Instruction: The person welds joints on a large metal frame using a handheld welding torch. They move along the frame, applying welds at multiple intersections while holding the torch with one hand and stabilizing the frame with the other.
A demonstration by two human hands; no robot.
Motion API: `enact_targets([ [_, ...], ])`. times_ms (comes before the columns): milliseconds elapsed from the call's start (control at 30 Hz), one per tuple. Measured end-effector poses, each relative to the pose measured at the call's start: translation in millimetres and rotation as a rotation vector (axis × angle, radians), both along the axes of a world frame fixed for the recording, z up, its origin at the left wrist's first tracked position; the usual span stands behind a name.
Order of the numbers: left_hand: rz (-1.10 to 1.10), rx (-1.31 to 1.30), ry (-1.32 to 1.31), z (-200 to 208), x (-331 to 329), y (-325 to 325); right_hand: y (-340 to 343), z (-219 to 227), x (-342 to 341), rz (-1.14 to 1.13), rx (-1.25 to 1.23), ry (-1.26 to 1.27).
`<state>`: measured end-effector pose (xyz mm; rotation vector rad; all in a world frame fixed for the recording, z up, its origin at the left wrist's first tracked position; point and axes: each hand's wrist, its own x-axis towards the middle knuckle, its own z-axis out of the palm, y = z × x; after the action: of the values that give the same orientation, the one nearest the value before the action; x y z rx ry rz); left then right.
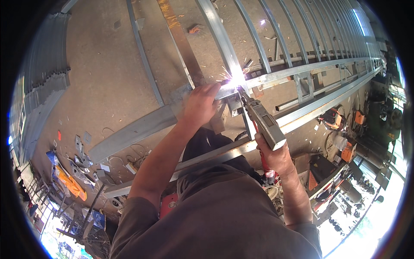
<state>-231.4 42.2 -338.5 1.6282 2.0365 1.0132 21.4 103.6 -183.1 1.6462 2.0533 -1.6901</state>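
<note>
My right hand (277, 156) is wrapped round a grey boxy welding tool (266, 125), tip right at the bright spark (236, 80). My left hand (201, 103) is just left of the spark, fingers bent over a metal rail (276, 76); undersides hidden, can't tell if pinching. Rail runs rightward from the spark. Wide shiny bar (219, 32) extends away from me at the spark; brown bar (183, 41) left of it. Long beam (302, 120) lies nearer me than the spark.
</note>
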Motion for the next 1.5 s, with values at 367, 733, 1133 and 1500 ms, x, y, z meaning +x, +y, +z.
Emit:
enact_targets([
  [367,-0.005,-0.006,-0.003,1.1,-0.6,-0.4,-7.1,-2.5,3.7,0.005,0.123,0.068],
  [733,-0.013,-0.036,-0.006,-0.1,-0.4,-0.2,-7.0,5.9,7.5,0.013,-0.016,-0.044],
  [1133,-0.007,-0.031,-0.014,0.8,-0.4,-0.6,-13.7,3.4,12.9,0.018,0.012,-0.019],
  [1500,-0.01,-0.054,-0.028,0.6,-0.8,0.9,-20.1,2.1,16.6,-0.013,0.054,-0.002],
])
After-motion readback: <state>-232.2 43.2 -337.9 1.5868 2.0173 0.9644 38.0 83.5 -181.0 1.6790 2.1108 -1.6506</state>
